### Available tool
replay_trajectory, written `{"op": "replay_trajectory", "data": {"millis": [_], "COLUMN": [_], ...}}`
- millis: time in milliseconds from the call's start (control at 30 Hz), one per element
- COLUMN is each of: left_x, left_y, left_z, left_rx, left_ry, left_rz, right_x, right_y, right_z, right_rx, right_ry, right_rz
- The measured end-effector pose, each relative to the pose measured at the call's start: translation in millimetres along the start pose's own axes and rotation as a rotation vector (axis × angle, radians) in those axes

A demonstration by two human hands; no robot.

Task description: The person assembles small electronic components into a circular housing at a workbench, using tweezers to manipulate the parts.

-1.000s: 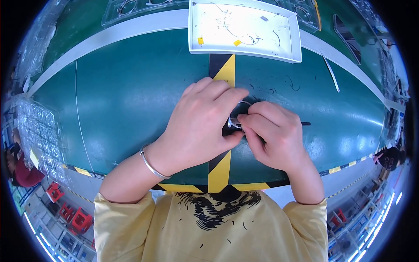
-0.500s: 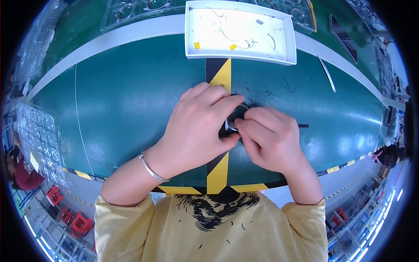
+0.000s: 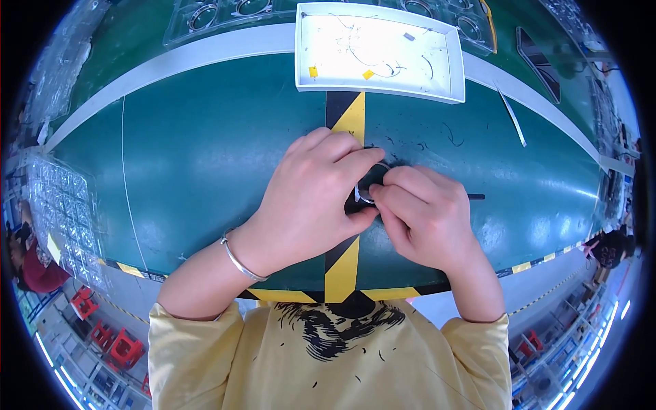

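Over the striped tape, my left hand (image 3: pixel 316 181) is closed round a small round metal ring (image 3: pixel 358 193), thumb and forefinger on its rim. Much of the ring is hidden by fingers. My right hand (image 3: pixel 427 212) is closed in a pinch at the ring's right side, fingertips at its inner edge. A thin dark stick (image 3: pixel 476 197) sticks out beyond the right side of that hand; whether the hand grips it or it lies on the table cannot be made out.
Ahead stands a white open box (image 3: pixel 379 85) with dark scraps and yellow bits. Thin dark shreds (image 3: pixel 452 134) lie on the green table (image 3: pixel 205 137). Clear trays with rings (image 3: pixel 225 17) sit beyond. A pale strip (image 3: pixel 512 117) lies right, clear plastic trays (image 3: pixel 65 205) left.
Both hands stay on the ring, with only a very slight shift of the right fingertips. The whole view has moved a little.
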State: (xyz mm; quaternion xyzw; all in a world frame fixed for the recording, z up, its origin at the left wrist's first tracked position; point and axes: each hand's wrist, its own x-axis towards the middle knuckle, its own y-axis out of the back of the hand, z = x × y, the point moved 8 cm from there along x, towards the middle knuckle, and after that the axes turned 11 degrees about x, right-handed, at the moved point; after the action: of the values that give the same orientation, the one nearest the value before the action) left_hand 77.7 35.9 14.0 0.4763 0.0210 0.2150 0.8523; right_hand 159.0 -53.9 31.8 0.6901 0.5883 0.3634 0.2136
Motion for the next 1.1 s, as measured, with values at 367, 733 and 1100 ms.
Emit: {"op": "replay_trajectory", "data": {"millis": [367, 733, 1100], "left_x": [1.0, 1.5, -0.1], "left_y": [-0.4, -1.8, 2.1], "left_z": [-0.2, -1.3, 4.2], "left_rx": [0.004, -0.006, 0.103], "left_ry": [-0.001, -0.007, 0.008], "left_rz": [-0.012, -0.012, -0.007], "right_x": [0.3, 1.9, -9.4], "right_y": [-0.2, 2.3, 51.2], "right_z": [-0.3, 4.1, 41.6], "right_rx": [0.019, 0.057, 0.156], "right_ry": [0.02, -0.014, -0.197], "right_rz": [-0.034, 0.005, 0.254]}}
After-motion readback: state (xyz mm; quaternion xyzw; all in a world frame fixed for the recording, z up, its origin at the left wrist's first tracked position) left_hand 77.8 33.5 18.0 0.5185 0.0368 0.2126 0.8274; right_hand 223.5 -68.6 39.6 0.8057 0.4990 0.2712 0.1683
